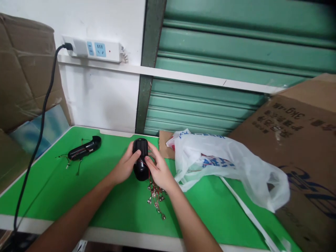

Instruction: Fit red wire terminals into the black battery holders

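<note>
Between both hands is a glossy black plastic housing (141, 169), long and rounded with a bulbous near end. My left hand (126, 162) grips its left side, thumb laid over the top. On the right side my right hand (160, 169) holds it too, thumb near the middle. Red wires run out below my right hand to a cluster of small shiny metal-ended parts (156, 197), partly hidden by that hand. Off to the left, apart from my hands, lies a similar black curved housing (85, 148) with thin wires and small connectors.
A white plastic bag (231, 157) lies right of my hands on the green tabletop (118, 210). Large cardboard boxes stand at the right (301, 140) and left (23, 70). A black cable (43, 119) hangs from the wall power strip (91, 49) across the left side.
</note>
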Demonstrator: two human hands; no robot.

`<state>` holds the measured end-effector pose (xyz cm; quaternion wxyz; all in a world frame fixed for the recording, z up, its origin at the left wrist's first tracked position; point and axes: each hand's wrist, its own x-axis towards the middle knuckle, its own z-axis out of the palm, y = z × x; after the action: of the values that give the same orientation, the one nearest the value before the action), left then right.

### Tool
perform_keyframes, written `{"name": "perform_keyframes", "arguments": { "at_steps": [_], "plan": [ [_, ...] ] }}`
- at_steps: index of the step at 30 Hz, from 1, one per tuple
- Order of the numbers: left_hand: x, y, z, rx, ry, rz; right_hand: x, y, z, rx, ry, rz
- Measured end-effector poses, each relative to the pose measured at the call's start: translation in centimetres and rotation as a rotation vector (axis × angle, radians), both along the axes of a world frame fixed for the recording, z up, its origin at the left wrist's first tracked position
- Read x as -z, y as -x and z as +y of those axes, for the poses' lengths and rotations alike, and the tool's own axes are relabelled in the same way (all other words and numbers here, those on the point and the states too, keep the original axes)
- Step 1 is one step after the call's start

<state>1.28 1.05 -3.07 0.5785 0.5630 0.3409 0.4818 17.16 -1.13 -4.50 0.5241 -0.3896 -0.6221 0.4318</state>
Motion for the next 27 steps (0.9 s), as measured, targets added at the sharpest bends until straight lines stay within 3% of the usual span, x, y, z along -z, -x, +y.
{"name": "perform_keyframes", "arguments": {
  "at_steps": [5,16,24,27],
  "plan": [
    [-0.6,0.2,-0.4,0.018,-0.065,0.056,0.1,0.2,0.0,0.016,-0.026,-0.044],
    [-1.4,0.2,-1.0,0.061,0.01,0.098,0.1,-0.1,-0.1,-0.001,-0.098,-0.167],
    [-0.4,-0.7,-1.1,-0.001,0.006,0.083,1.3,1.0,0.3,0.188,-0.071,-0.11],
    [-0.1,-1.0,-1.4,-0.011,-0.005,0.103,1.2,1.0,0.4,0.178,-0.09,-0.115]
  ]
}}
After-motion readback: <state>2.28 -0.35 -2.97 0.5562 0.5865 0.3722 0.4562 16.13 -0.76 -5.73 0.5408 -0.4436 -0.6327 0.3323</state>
